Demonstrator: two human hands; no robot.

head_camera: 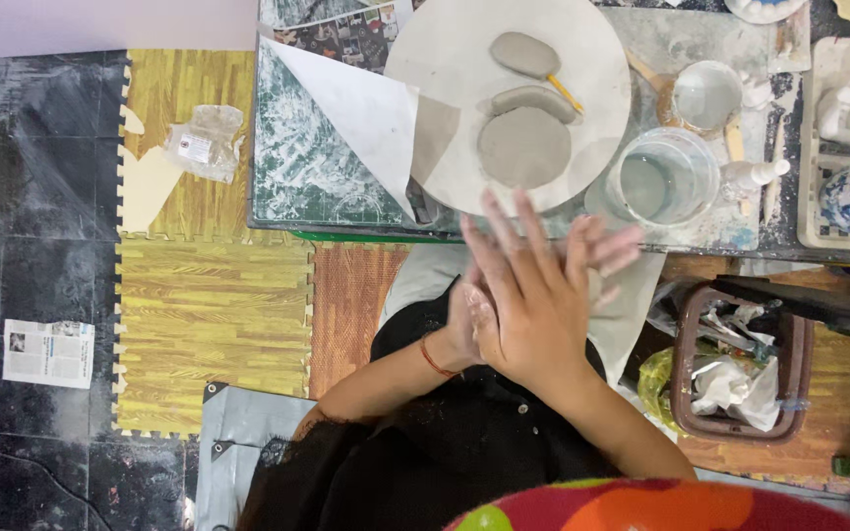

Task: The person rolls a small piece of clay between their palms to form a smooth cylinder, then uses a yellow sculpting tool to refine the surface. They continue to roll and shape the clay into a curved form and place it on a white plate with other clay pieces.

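Both hands at frame ctr pressed palm-to-palm, right hand (533, 305) on top w/ fingers spread, left hand (597, 251) underneath, blurred, round board (425, 69) w/ clay slabs (523, 147) just above, water jar (663, 177) upper right.

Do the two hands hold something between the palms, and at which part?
It cannot be told. The right hand lies flat across the left hand, palms pressed together, and anything between them is hidden. The clay pieces lie untouched on the round board.
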